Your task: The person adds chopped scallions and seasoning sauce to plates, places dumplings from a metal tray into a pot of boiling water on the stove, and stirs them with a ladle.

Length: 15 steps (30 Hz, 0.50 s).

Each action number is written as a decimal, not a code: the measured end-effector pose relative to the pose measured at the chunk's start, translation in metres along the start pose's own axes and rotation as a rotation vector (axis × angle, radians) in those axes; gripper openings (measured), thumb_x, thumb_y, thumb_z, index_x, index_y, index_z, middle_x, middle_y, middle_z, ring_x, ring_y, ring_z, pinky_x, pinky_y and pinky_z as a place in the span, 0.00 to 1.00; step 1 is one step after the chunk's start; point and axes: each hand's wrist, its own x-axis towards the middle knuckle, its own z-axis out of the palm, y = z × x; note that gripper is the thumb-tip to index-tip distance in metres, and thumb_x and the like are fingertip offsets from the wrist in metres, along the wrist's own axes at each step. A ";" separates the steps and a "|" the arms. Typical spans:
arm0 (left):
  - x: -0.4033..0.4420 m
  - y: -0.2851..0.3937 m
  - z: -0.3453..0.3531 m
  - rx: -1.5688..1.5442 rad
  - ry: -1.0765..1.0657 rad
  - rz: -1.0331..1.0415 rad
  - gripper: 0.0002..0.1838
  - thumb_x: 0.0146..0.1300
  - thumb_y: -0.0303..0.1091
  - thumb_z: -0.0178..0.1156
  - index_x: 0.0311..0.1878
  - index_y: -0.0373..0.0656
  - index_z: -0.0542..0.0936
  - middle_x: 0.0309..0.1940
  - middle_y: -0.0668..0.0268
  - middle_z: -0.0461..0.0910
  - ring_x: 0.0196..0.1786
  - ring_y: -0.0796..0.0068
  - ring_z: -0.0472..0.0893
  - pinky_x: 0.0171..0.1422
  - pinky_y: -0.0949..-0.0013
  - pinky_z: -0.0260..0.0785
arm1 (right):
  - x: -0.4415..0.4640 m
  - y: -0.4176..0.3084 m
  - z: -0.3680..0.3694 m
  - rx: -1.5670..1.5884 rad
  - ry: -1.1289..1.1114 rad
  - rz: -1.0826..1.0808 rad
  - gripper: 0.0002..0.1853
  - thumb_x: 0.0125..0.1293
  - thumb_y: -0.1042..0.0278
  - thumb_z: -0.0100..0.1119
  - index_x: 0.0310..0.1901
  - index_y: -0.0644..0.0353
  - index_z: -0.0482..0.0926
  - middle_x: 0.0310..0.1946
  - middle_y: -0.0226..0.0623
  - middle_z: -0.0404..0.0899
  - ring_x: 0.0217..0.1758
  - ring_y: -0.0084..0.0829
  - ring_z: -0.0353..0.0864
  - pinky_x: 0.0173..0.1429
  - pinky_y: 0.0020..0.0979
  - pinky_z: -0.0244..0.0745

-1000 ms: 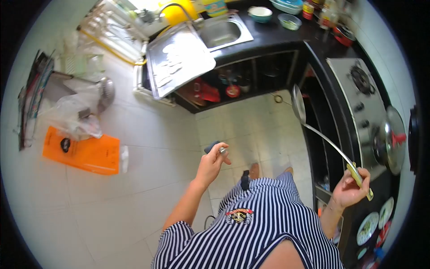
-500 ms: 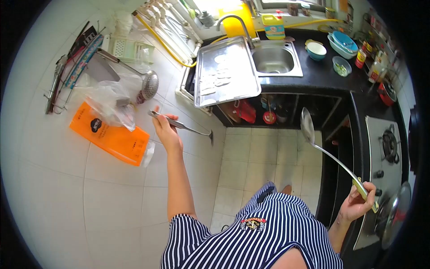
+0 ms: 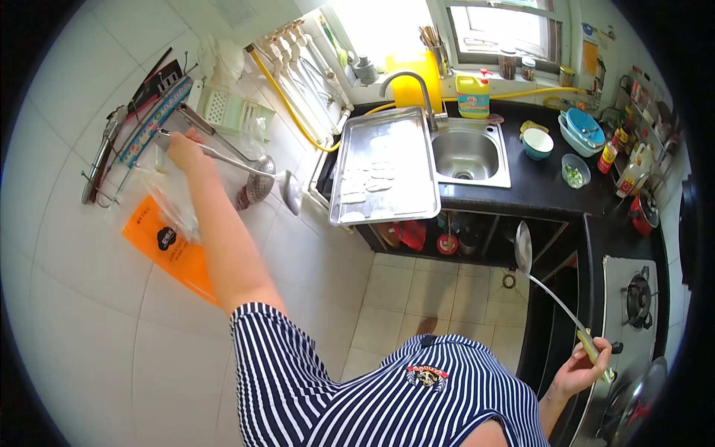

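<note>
My left hand [image 3: 188, 155] is raised at the wall rack, fingers closed around the handle of a metal spatula [image 3: 253, 168]. The spatula's broad head points right, in front of a perforated skimmer [image 3: 261, 180] that hangs there. Whether the handle's end touches a hook, I cannot tell. Low on the right, my right hand [image 3: 581, 370] grips the yellow-green handle of a long metal ladle [image 3: 523, 246]. Its bowl is up and away from me, over the floor in front of the cabinet.
Plastic bags and an orange bag [image 3: 167, 249] hang below the rack [image 3: 156, 123]. A metal tray [image 3: 383, 201] with flat pale pieces stands beside the sink [image 3: 469, 156]. Bowls [image 3: 538, 143] and bottles line the black counter. The gas stove [image 3: 637, 298] and a lidded pan are at right.
My left hand has moved up and left to the rack with the spatula, whose head rose with it. The view has shifted; my right hand still holds the ladle in much the same pose.
</note>
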 end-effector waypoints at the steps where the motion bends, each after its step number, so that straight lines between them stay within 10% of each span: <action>1: 0.016 0.000 0.001 -0.014 0.048 -0.005 0.16 0.75 0.40 0.45 0.43 0.35 0.72 0.33 0.62 0.79 0.28 0.72 0.73 0.34 0.67 0.71 | 0.000 0.001 0.002 0.004 0.019 0.024 0.17 0.75 0.55 0.43 0.38 0.61 0.75 0.19 0.29 0.67 0.20 0.17 0.62 0.29 0.18 0.58; 15: 0.169 -0.054 -0.058 0.163 0.100 -0.083 0.19 0.74 0.47 0.46 0.51 0.39 0.73 0.39 0.54 0.82 0.40 0.62 0.80 0.47 0.55 0.73 | 0.008 0.030 0.068 -0.089 0.027 0.011 0.20 0.74 0.50 0.42 0.34 0.58 0.73 0.19 0.27 0.67 0.17 0.15 0.61 0.21 0.16 0.56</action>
